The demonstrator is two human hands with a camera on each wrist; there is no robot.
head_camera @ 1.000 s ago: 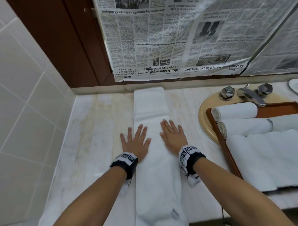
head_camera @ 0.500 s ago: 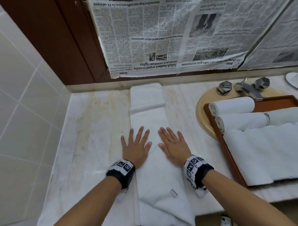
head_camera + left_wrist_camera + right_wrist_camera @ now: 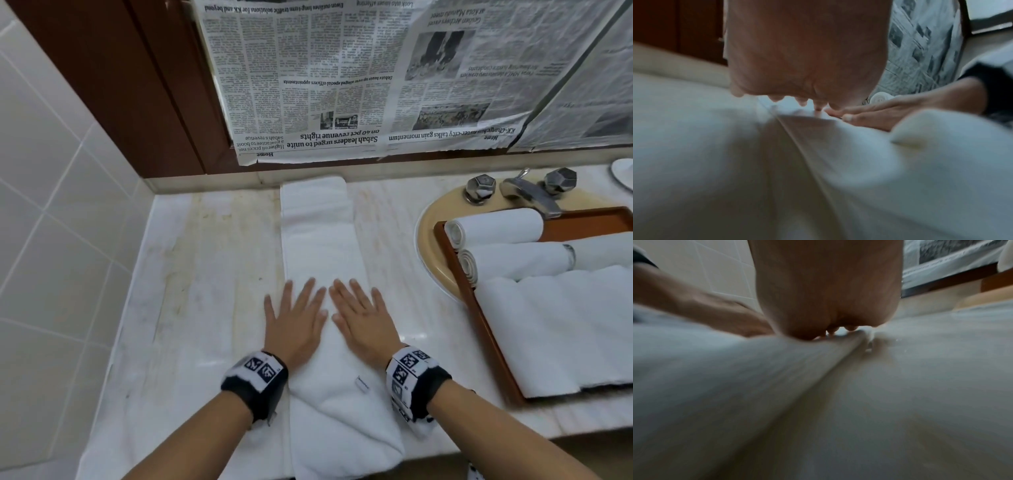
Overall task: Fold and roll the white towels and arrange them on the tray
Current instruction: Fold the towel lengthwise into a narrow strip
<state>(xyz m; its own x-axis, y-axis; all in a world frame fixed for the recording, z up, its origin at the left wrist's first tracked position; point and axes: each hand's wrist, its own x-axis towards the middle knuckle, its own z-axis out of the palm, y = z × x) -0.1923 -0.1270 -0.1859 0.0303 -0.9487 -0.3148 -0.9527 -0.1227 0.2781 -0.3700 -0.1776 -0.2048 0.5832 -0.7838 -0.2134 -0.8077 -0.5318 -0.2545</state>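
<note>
Bathroom surroundings, non-task items only.
Marble surface [image 3: 212, 274] is stained w/ yellowish streaks. Newspaper sheets [image 3: 342, 78] are hung upside down on the back wall, above a brown wood panel [image 3: 113, 78]. White tiles [image 3: 44, 212] are seen at left. A beige sink [image 3: 432, 240] w/ chrome faucet [image 3: 529, 193] & two knobs is set at right.

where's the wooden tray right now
In the head view the wooden tray sits at the right, over the sink, right of the folded towel.
</note>
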